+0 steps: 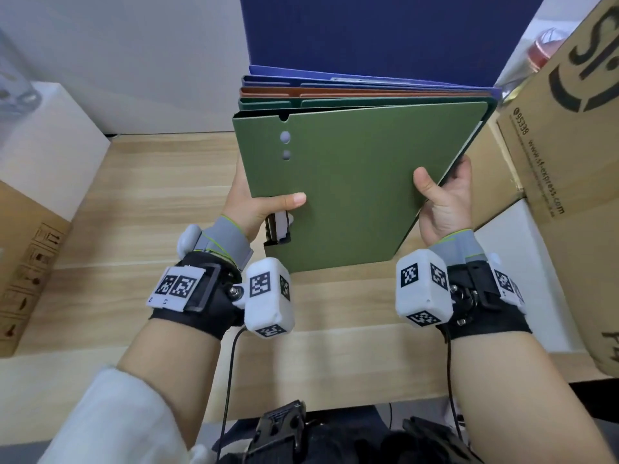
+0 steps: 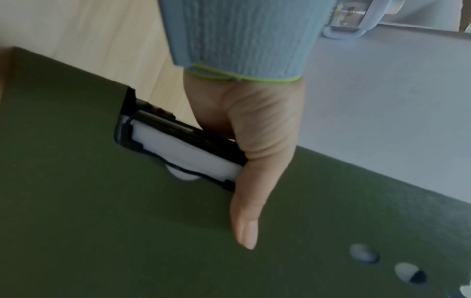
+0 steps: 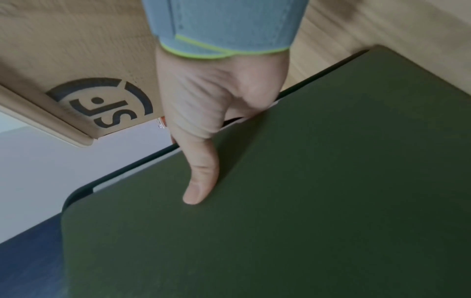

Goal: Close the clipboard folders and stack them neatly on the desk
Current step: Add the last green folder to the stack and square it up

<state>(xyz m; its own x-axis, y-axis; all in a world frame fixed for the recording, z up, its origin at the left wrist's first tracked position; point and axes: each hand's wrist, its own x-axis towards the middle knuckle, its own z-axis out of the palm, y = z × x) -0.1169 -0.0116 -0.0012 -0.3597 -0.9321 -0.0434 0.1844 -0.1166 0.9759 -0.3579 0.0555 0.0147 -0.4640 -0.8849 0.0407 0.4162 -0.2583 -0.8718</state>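
One head view from above, two wrist views close in along the thumbs.

The head camera looks forward and down over both forearms at the green folder (image 1: 351, 189) and the wooden worktop (image 1: 160, 182). The left wrist camera sits just behind the left hand (image 2: 254, 151), facing along its thumb onto the folder's cover at close range. The right wrist camera does the same behind the right hand (image 3: 211, 100), with a cardboard box (image 3: 76, 60) beside it. All three views share the green cover; the box shows in the head and right wrist views.

Both wrists: black straps (image 1: 201, 316), white tag-marked cam pods (image 1: 268, 301) w/ black cables, grey lime-edged cuffs (image 2: 242, 38) — white sleeve (image 1: 110, 420) on left.
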